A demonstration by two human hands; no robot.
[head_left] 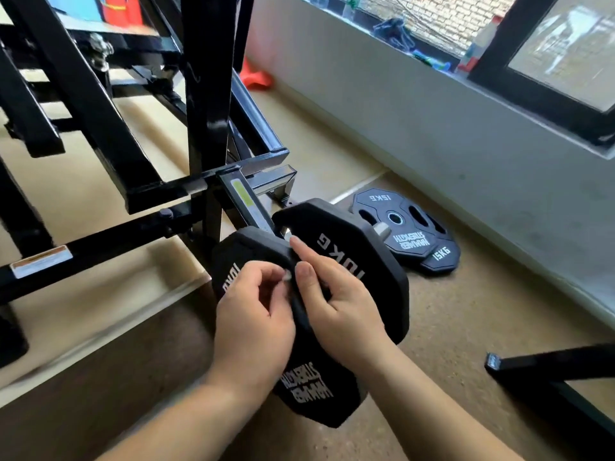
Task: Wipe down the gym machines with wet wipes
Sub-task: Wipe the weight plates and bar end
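While both hands are working its upper rim, the near plate (309, 390) is standing on edge low beside the machine frame (206, 94), overlapping the far plate (366, 261) (both marked 10 kg). The right hand (342, 307) is reaching in behind it, thumb and forefinger pinching the rim, other fingers curled. The left hand (253, 314) is sitting over the front face with its fingers curled tight. A pale scrap (287, 277) is showing at the tips. Wipe or not, can't tell, so can't say what the left is holding.

A grey peg stub (382, 230) is poking through the far plate; whether a peg or the floor is carrying the near one is hidden.

My read on handling:
- It's looking heavy, rigid and rubber-coated, not fragile.
- It's probably gripping well dry and getting slick once wet.
- The rim flats are looking like the best hold, or hand slots like those on the 15 kg plates (409, 227) lying by the wall.
- Fingers between the two plates are risking a pinch.
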